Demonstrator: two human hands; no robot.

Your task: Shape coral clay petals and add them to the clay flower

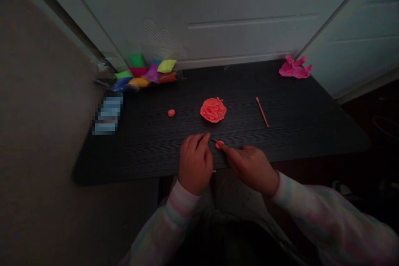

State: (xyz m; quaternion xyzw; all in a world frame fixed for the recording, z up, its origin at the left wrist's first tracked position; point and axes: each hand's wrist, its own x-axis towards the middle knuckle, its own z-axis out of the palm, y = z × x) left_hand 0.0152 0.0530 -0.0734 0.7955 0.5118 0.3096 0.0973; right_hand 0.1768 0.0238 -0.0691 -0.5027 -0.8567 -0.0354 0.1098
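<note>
Pinched together, the fingers of the right hand are clamped on a thin tool, holding it low over a small orange lump near the front edge of the dark table. Can't really tell if the tip is touching the lump or just crossing above it, since the fingertips cover part of it. Left hand is just beside, back facing up, fingers pretty much together and reaching toward the tool's tip; can't tell if it's got anything under there. Right past the hands, around the middle of the table, sits an orange flower, all ruffly folds inside a wavy rim. Off to its left is a little orange ball, on its own, and to its right a pink stick lies at a slant. Back left corner has a pile of bright packets, with a pixelated patch nearer the left edge. Back right, there's a crumpled pink wad close to the pale wall.
</note>
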